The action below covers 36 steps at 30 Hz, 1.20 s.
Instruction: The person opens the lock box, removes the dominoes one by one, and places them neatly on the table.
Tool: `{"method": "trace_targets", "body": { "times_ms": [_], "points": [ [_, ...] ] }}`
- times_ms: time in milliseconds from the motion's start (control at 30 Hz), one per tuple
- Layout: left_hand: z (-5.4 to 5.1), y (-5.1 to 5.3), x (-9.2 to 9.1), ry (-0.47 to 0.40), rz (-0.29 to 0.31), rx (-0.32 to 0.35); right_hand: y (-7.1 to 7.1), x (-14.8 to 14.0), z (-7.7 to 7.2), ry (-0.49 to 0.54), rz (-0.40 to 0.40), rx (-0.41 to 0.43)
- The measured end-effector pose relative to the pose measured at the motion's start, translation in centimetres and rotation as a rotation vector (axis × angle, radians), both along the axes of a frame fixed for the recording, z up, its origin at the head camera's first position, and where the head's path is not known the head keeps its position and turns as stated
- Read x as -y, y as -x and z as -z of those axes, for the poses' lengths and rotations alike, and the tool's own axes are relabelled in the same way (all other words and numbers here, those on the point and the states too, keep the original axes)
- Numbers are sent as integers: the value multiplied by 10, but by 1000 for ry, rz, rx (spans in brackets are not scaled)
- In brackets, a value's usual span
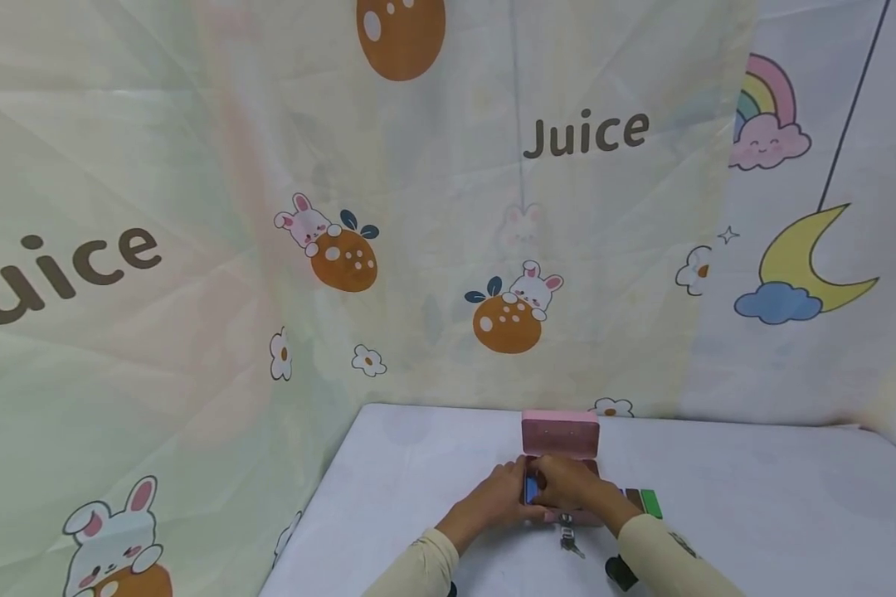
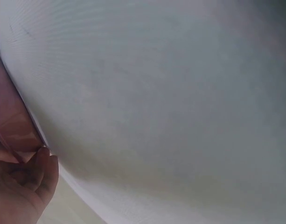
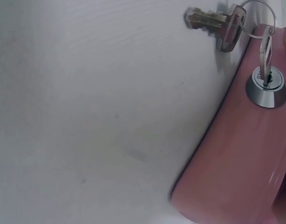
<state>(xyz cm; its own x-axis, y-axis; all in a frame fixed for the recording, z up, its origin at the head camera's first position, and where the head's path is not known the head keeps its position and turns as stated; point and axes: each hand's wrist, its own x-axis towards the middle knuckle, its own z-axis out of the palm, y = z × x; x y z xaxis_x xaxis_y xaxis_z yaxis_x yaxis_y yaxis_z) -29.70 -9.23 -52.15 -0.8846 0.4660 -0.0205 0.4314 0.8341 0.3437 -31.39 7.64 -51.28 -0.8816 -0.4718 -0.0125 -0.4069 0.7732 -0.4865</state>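
A pink lockbox [image 1: 560, 437] stands on the table with its lid raised. A key sits in its front lock [image 3: 268, 95], and a ring with another key [image 3: 208, 21] hangs from it. My left hand [image 1: 499, 496] grips the box's left side. In the left wrist view, its curled fingers [image 2: 47, 175] hold the box's edge. Inside the box, my right hand [image 1: 567, 481] reaches down toward the left, beside a blue piece [image 1: 530, 491]. Its fingertips are hidden, so whether it pinches the blue piece cannot be told.
Right of the box lie a dark brown piece [image 1: 634, 497] and a green piece [image 1: 650, 503], partly behind my right forearm. A black object [image 1: 621, 572] lies nearer me. A printed curtain [image 1: 418, 348] hangs behind the white table [image 1: 754, 497].
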Motion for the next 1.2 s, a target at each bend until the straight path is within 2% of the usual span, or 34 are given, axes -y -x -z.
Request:
{"method": "trace_targets", "body": {
  "times_ms": [233, 500, 800, 1000, 1200],
  "points": [
    [-2, 0, -1, 0, 1, -6, 2, 0, 1, -11, -16, -33],
    [0, 1, 0, -6, 15, -12, -1, -1, -1, 7, -24, -20],
    [-2, -1, 0, -21, 4, -1, -3, -3, -3, 26, -54, -39],
    [-1, -1, 0, -24, 3, 5, -4, -6, -10, 46, -91, -35],
    [0, -1, 1, -16, 9, -11, -5, -11, -18, 64, -94, -9]
  ]
}}
